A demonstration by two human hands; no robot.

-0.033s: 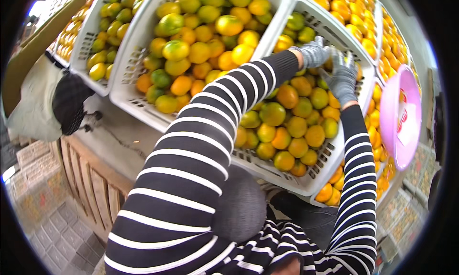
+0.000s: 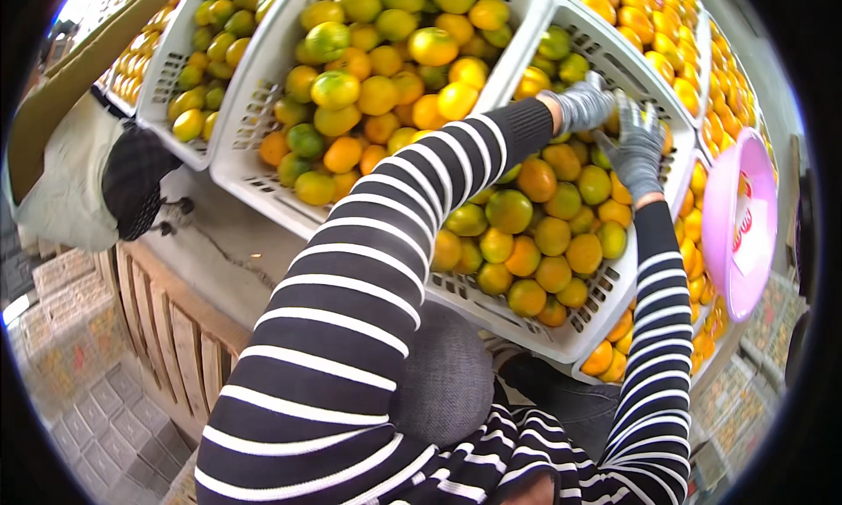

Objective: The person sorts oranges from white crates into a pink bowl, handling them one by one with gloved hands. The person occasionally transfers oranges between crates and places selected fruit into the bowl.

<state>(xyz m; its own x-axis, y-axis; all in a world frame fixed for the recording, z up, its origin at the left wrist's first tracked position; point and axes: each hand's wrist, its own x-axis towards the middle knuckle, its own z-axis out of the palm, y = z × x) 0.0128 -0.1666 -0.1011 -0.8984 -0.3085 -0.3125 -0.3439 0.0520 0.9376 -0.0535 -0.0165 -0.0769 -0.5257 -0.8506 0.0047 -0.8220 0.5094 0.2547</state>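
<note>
Both hands wear grey knit gloves and reach into the far part of a white plastic crate of green and orange mandarins. My left hand is over the fruit near the crate's middle, fingers apart and bent downward; its palm side is hidden. Just right of it, my right hand lies over the fruit by the right wall, its fingers spread and thumb out to the left. The fingertips of the two hands nearly meet. No fruit shows plainly in either hand, and what lies under them is hidden.
A larger crate of mandarins adjoins on the left, with a narrower crate beyond it. More crates of orange fruit stand at the right. A pink basin with a paper in it leans there. A light bag lies far left.
The whole scene sits slightly farther right and, in places, lower in the picture. Both hands keep nearly the same place over the crate.
</note>
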